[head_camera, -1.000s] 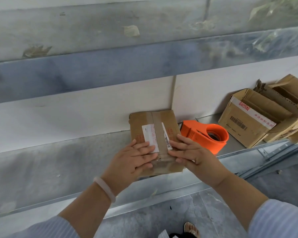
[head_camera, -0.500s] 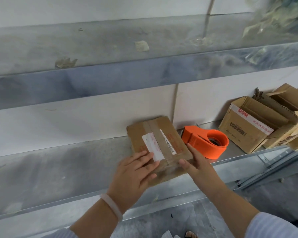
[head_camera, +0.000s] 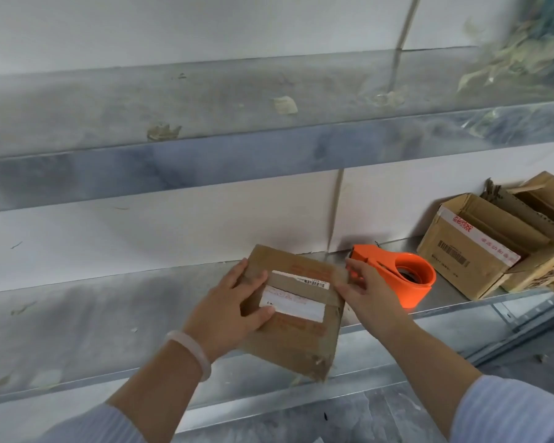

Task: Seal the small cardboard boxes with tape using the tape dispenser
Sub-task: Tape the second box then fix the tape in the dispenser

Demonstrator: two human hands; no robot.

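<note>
One taped box (head_camera: pixel 301 334), one dispenser (head_camera: pixel 410 282), at least two open boxes (head_camera: pixel 467 251).

Nothing is sharp enough to read letter by letter. The small brown cardboard box (head_camera: pixel 301 334) carries a white label with a black barcode (head_camera: pixel 301 280), a second white label with faint print (head_camera: pixel 293 304) just below it, and blurred red printing (head_camera: pixel 307 268) on the cardboard. The open brown cardboard carton (head_camera: pixel 461 270) at the right shows a white strip with red characters (head_camera: pixel 480 233) and a black barcode (head_camera: pixel 454 253).
</note>
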